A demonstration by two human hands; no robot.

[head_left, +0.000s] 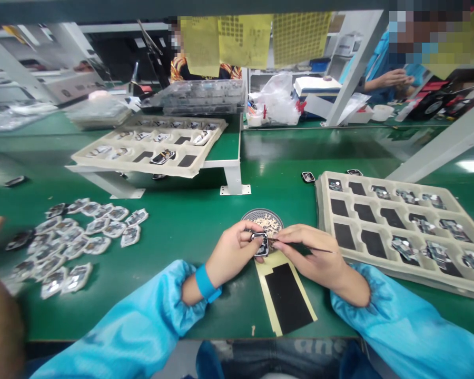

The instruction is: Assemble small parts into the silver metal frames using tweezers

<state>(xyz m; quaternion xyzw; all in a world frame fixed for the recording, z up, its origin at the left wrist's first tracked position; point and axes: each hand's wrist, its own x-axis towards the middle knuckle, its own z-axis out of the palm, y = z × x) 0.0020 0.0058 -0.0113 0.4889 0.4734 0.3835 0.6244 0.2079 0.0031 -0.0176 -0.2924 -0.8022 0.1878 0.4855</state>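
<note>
My left hand [233, 252] pinches a small rectangular watch-like part [260, 244] just above the green table. My right hand [306, 252] is closed on thin tweezers [300, 246], whose tips meet the part. Right behind the part sits a small round dish [263, 218] of tiny pieces. Under my hands lies a yellow-edged black sheet [287, 298]. Both arms wear light blue sleeves, and a blue band circles my left wrist.
A beige tray [398, 231] with several parts in pockets lies at the right. Several loose parts [75, 237] are spread at the left. A second beige tray [150, 145] rests on a white stand. Other people work beyond the table.
</note>
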